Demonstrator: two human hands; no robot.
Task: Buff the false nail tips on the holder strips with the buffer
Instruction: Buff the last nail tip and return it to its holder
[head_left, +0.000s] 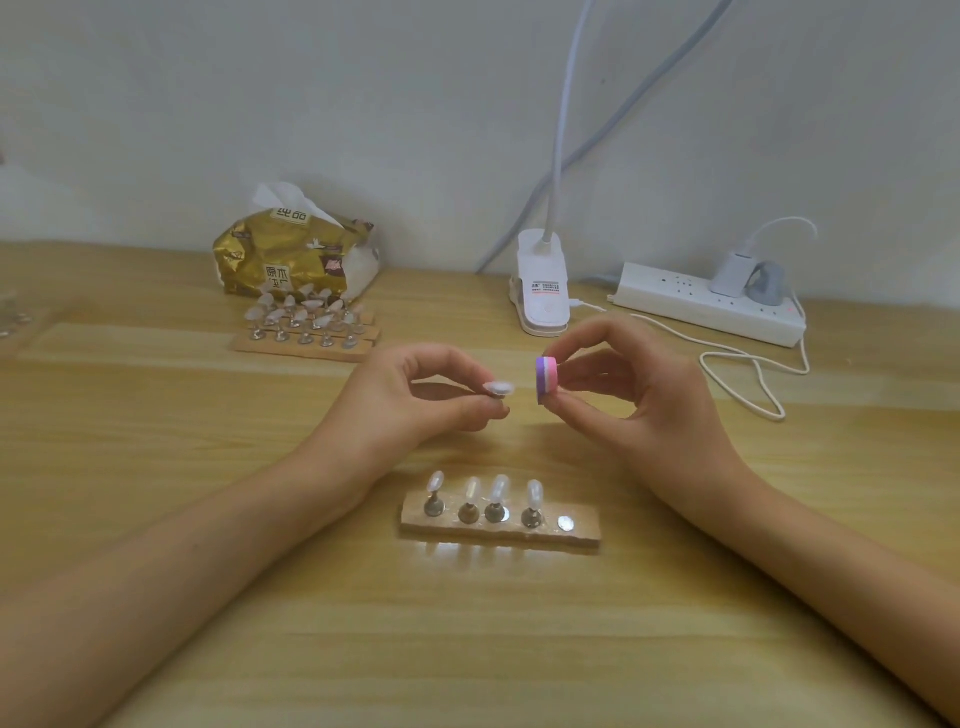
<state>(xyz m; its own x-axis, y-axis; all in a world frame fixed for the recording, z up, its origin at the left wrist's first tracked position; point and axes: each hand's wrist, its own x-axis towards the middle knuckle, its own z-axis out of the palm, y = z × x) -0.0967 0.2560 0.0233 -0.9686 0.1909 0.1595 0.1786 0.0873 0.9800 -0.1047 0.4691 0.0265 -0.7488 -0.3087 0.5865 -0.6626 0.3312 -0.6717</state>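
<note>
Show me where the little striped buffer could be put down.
Bare wooden desk lies in front of the near wooden holder strip, and left of the left hand. The back edge is crowded: gold tissue pack, far holder strips, white clip lamp, white power strip.

soft, fairly bright light falls evenly from above. a white glare patch shines on the desk (208, 426) just in front of the near holder strip (584, 534). faint, diffuse shadows lie beneath the left hand (415, 395) and right hand (623, 384). the nail tip (497, 387) looks blurred; wide-angle bending and softness grow towards the edges.
</note>
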